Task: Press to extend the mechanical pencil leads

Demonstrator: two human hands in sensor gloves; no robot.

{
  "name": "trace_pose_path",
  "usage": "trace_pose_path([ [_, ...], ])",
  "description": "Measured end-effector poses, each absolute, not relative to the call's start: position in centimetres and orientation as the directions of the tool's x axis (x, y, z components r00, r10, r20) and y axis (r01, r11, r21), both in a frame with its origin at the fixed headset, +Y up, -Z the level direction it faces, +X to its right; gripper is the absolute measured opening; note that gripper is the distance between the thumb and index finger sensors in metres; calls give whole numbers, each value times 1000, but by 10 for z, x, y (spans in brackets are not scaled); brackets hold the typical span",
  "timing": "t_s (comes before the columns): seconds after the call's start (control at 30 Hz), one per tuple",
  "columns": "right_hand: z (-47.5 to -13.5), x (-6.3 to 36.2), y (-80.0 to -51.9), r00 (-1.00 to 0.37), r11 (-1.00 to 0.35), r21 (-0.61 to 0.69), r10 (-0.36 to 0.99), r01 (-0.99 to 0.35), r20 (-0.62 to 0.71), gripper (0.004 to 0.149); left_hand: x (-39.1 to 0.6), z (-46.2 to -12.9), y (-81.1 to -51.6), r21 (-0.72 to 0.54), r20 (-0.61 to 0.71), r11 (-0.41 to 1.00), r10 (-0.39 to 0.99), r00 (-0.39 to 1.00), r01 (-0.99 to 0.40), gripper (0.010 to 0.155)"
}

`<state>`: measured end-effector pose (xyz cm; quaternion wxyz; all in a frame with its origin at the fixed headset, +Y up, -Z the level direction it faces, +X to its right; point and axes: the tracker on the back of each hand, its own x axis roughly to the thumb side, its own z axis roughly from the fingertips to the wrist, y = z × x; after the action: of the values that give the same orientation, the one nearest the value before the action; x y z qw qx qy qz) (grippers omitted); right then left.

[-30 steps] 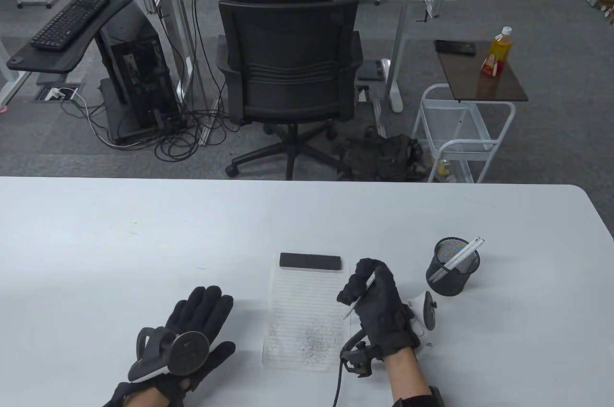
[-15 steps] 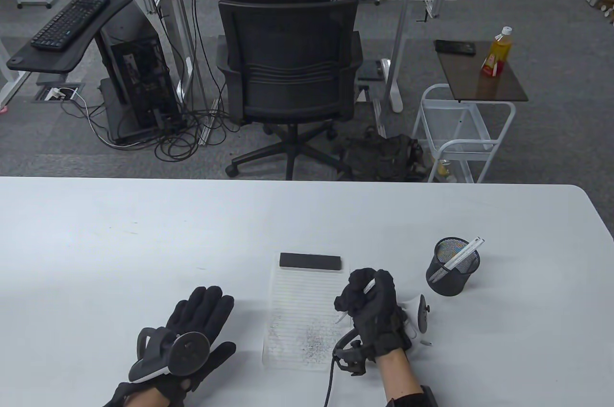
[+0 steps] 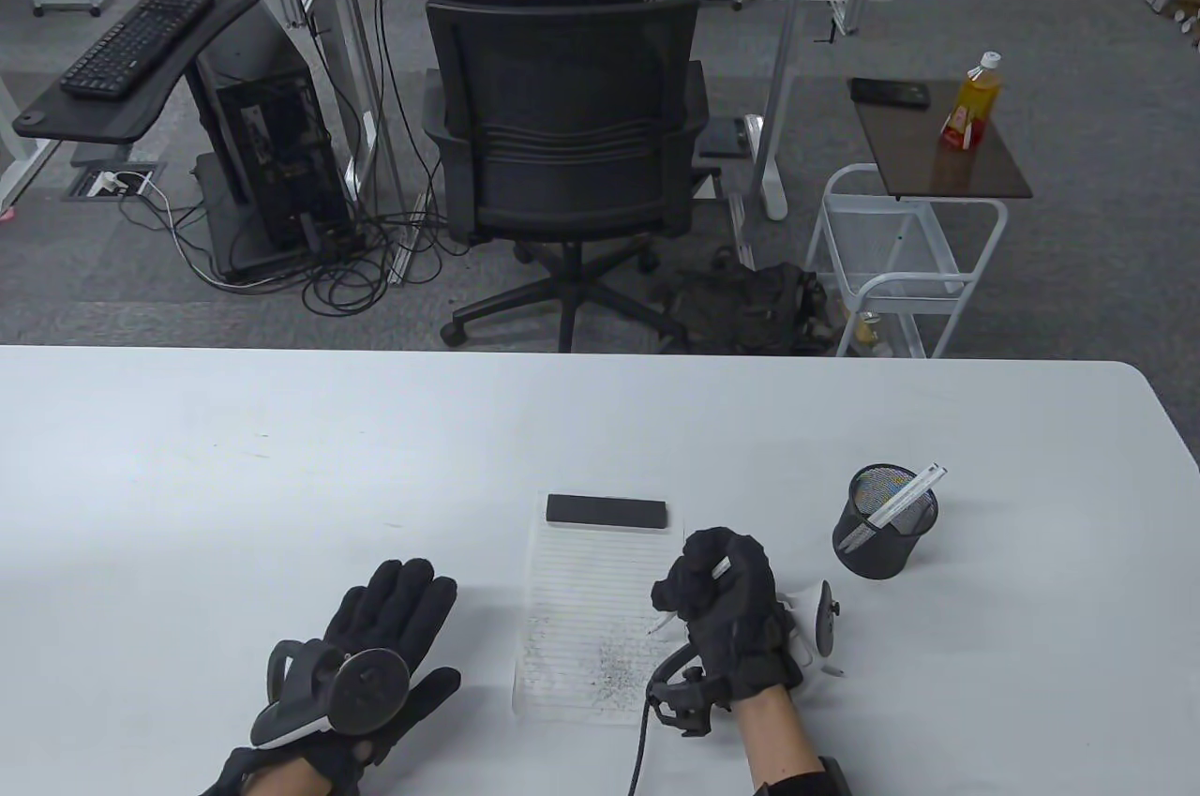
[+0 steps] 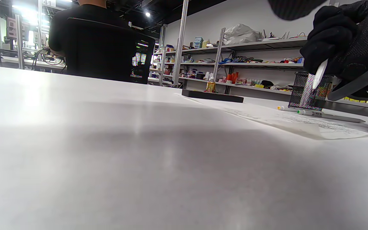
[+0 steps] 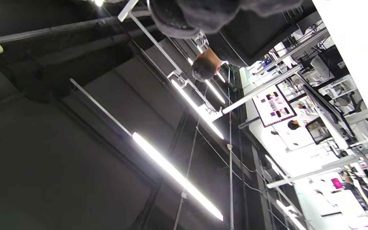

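The right hand (image 3: 736,623) has its fingers (image 3: 689,576) curled tight round a white pencil (image 3: 717,569), gripping it in a fist with the tip slanting down toward the notepad (image 3: 586,590) and hanging just above the right side of the page, over a scatter of grey marks. In the left wrist view the pencil (image 4: 319,74) shows as a white shaft pointing down out of the glove, clear of the paper. The left hand (image 3: 375,655) lies flat on the worktop (image 3: 234,477) near its front edge, fingers spread and holding nothing. The notepad sits between the hands, a black bar (image 3: 607,512) across its far end. Toward the worktop's right edge stands a mesh cup (image 3: 881,533) with more pencils (image 3: 905,501) leaning in it. Two markers (image 4: 299,111) lie on the worktop beside the cup.
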<state>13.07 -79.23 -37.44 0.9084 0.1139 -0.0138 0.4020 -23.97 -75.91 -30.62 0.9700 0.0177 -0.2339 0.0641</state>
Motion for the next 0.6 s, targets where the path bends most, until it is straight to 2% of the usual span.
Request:
trace_pose_path([
  [0.13,-374,130,-796,700,677,185,705,-712,115,61,-240,-306,-759,7,457,991,116,882,-134,86],
  [0.27,-373,130,-794,677,653,187,726,-734,119,54,-240,-306,-759,9,458,991,114,882,-133,86],
  [0.4,-372,130,-794,673,647,194,729,-737,125,60,-240,-306,-759,6,457,991,116,882,-133,86],
  [0.6,-372,129,-796,681,656,197,724,-729,109,55,-239,-306,-759,11,458,991,111,882,-130,86],
])
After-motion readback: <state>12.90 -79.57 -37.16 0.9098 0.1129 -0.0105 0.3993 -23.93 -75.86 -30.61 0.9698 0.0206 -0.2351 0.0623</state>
